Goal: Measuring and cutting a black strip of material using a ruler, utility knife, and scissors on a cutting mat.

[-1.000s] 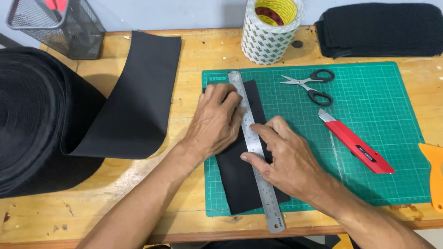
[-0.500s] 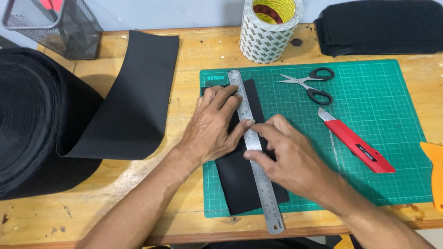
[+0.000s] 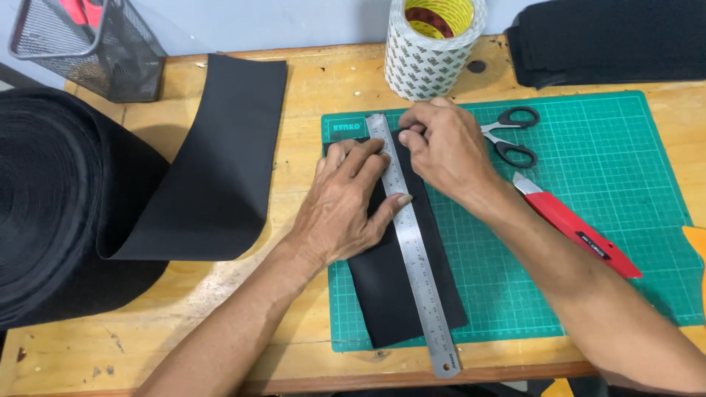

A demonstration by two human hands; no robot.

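The left hand [image 3: 346,202] lies flat, fingers spread, pressing the steel ruler [image 3: 412,242] onto the black strip [image 3: 382,294]; the right hand [image 3: 445,147] seemingly pinches the strip's top edge.

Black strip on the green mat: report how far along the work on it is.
Done: a black strip lies flat on the green cutting mat, apart from the big roll, with a steel ruler laid along it. In hand: the left hand presses strip and ruler down; the right hand is at the ruler's top end. Left: the red knife and scissors lie untouched; no fresh cut shows.
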